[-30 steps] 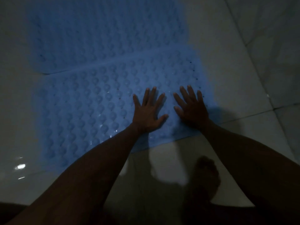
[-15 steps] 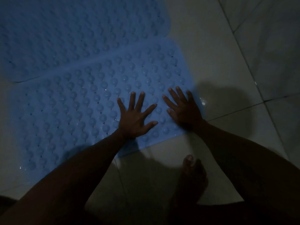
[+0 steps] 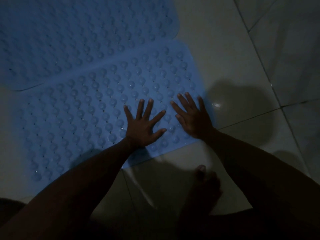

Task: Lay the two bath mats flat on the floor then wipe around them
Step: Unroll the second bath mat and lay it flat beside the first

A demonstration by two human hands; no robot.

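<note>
Fingers of both hands are spread straight, pressing the near blue bath mat flat on the tiled floor. Left hand and right hand lie near that mat's right end. Second bath mat lies touching its far edge.

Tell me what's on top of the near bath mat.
Both hands, left hand and right hand, press flat on the near bath mat; mat under the palms is hidden.

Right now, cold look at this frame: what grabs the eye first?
Two blue studded bath mats: the near mat fills the middle left, the far mat lies beyond it, their edges meeting. Both hands press flat, fingers spread, on the near mat's right end: left hand, right hand. A bare foot stands on the pale tiled floor below.
</note>
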